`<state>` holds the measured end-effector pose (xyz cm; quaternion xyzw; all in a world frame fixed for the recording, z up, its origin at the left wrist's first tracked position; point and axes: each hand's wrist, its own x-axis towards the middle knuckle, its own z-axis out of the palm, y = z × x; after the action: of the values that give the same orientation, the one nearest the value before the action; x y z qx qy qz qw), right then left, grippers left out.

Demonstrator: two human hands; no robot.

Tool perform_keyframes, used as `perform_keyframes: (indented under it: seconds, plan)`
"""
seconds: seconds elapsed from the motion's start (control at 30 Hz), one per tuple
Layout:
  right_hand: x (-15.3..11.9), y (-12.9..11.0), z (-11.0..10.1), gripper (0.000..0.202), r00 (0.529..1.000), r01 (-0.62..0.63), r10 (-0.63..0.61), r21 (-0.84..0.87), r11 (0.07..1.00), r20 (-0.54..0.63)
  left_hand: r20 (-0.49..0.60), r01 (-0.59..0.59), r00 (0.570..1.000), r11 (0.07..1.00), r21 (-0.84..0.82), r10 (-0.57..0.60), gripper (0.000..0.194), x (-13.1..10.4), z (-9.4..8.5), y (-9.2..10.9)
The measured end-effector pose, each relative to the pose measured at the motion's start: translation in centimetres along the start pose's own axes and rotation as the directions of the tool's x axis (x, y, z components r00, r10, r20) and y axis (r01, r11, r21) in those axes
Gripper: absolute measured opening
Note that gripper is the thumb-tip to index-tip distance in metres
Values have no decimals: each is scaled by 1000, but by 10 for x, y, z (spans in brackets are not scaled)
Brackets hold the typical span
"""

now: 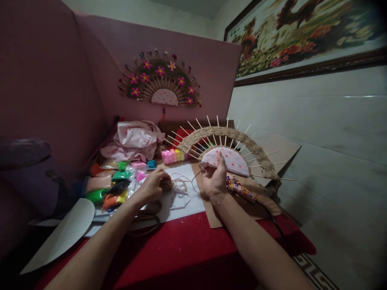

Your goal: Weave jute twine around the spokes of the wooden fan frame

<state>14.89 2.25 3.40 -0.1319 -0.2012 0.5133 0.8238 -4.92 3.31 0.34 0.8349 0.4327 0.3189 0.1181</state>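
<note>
My right hand [215, 179] grips the lower edge of a woven stick fan [231, 133], thumb on its half-round base [225, 160] covered in white cloth with pink dots. Thin wooden sticks spread from the base, and a brown band of twine is woven across them. A strand runs from beside my right hand down to loose twine [180, 185] on the white paper. My left hand [155, 184] has its fingers curled at the twine's left end, pinching some of it; the fingertips are partly hidden. A flower-patterned glue gun [242, 190] lies behind my right wrist.
Bags of coloured clay [122, 176] and scissors [145, 219] lie left on the red cloth [181, 245]. Cardboard [211, 209] lies under the glue gun. Pink fabric [136, 139] is heaped behind. A finished flowered fan [160, 76] hangs on the pink panel.
</note>
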Motion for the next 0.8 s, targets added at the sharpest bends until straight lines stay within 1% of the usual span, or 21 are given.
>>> perform_keyframes:
  seconds: [0.07,0.13,0.27,0.33,0.4,0.47,0.5,0.57,0.63,0.73,0.8]
  plan:
    - [0,0,0,20,1000,-2,2,5,1000,-3,11,1,1000,1000,5,-1,37,0,0,1]
    - [0,0,0,21,1000,0,0,5,1000,-6,-2,0,1000,1000,15,0,35,-1,0,0]
    - [1,-1,-1,22,1000,8,-8,-12,1000,6,-19,30,999,999,12,-30,35,-1,1,-7]
    - [2,-1,-1,22,1000,6,-6,-10,1000,11,28,66,998,996,-67,-64,35,-1,0,-12]
    - [2,-1,-1,22,1000,-3,3,2,1000,8,121,111,989,978,-175,-91,35,-1,-1,-15]
    - [2,0,-2,21,1000,-10,10,15,1000,0,206,151,974,955,-254,-99,34,-1,-3,-14]
    - [2,0,-2,21,1000,-12,12,18,1000,-2,227,160,969,949,-272,-99,33,-2,-5,-12]
    - [2,0,-2,21,1000,-13,13,21,1000,-5,228,167,968,947,-274,-105,28,-2,-7,-9]
    - [2,0,-3,20,1000,-16,16,23,1000,-4,204,180,970,950,-254,-130,22,-2,-9,-7]
    - [2,-1,-2,19,1000,-19,19,22,1000,8,185,252,960,932,-262,-208,23,-1,-10,-6]
    - [2,-1,-2,19,1000,-23,22,18,1000,19,150,290,955,915,-282,-257,26,0,-10,-6]
